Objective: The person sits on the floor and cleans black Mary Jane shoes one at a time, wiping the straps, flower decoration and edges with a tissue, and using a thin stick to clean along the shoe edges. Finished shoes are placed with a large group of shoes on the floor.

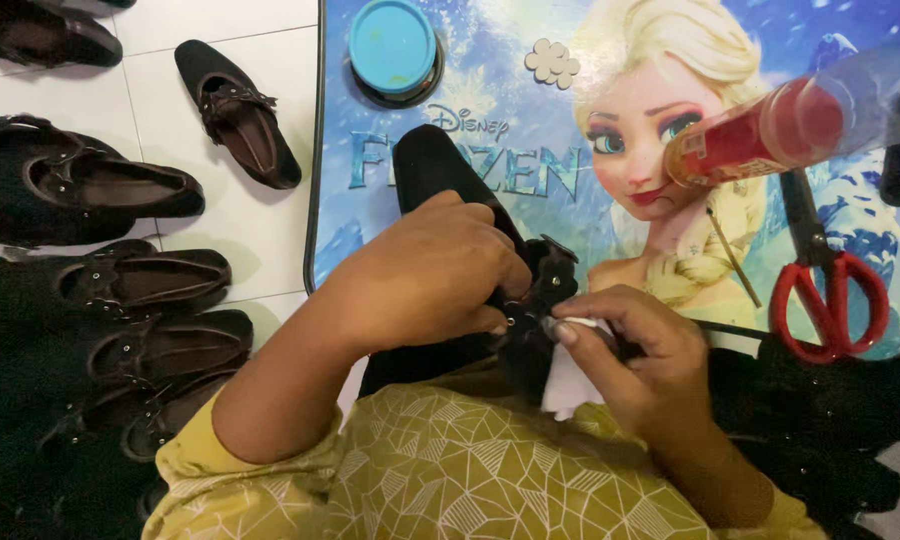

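My left hand (435, 275) wraps over a black suede shoe (432, 165) whose toe points away from me on a small table with a printed cartoon top (490, 90). My right hand (635, 350) pinches a thin dark tool with a pale tip against the black bow-shaped trim (548, 268) on the shoe's upper. Both hands meet at that trim, right above my lap. How the tool's tip touches the trim is hidden by my fingers.
Several black shoes (120, 190) lie on the white tile floor at left. On the table stand a round teal-lidded tin (393, 45), a small wooden flower (552, 62), red-handled scissors (830, 290) and a bottle with red contents (770, 125). Black trims (830, 420) are piled at right.
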{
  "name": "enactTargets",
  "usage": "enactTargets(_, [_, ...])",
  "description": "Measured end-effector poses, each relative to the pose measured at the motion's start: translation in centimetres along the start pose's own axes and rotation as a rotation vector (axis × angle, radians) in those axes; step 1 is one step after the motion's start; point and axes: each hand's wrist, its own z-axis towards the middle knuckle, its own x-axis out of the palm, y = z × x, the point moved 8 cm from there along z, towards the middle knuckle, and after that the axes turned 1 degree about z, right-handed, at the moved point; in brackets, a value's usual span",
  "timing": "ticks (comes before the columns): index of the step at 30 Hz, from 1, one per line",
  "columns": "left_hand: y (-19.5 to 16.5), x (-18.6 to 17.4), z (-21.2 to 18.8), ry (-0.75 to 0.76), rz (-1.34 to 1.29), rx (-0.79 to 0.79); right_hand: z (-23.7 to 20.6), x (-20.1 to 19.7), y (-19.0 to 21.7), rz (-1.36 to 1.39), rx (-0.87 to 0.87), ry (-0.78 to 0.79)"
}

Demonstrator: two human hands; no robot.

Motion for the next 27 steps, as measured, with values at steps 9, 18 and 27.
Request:
enactTargets(9, [0.4, 1.4, -2.4, -0.242, 0.051, -0.119, 1.3, 0.7, -0.8, 0.026, -0.030, 0.007])
enactTargets(18, [1.9, 2.6, -2.1, -0.185, -0.084, -0.079, 2.2, 0.5, 3.0, -0.269, -0.257, 0.089])
enactTargets(27, [1.9, 2.6, -2.0, -0.211, -0.110, -0.072, 2.4, 1.3, 4.7, -0.366, -0.340, 0.051])
